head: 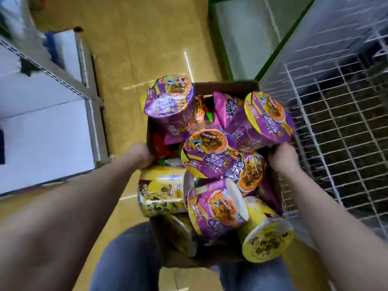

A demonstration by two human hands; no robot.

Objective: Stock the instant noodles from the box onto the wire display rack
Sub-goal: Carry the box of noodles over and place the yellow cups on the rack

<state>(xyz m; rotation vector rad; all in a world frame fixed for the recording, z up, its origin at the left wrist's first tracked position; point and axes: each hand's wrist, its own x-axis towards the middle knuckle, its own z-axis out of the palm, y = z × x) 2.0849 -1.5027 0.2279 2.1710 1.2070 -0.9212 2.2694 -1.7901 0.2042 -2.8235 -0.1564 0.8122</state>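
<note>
A brown cardboard box (226,87) hangs in front of my legs, heaped with instant noodles. Several purple noodle bowls (206,152) lie on top, with yellow noodle cups (161,194) near me and purple packets (225,108) at the far end. My left hand (140,155) grips the box's left side. My right hand (282,156) grips its right side. The white wire display rack (340,127) stands just to the right of the box, its near compartments showing only dark floor through the mesh.
White shelving (46,127) with pale boxes runs along the left. A green-edged shelf base (237,38) stands ahead on the right. Yellow-brown floor (136,49) forms the aisle between them. My jeans-clad legs (130,259) are under the box.
</note>
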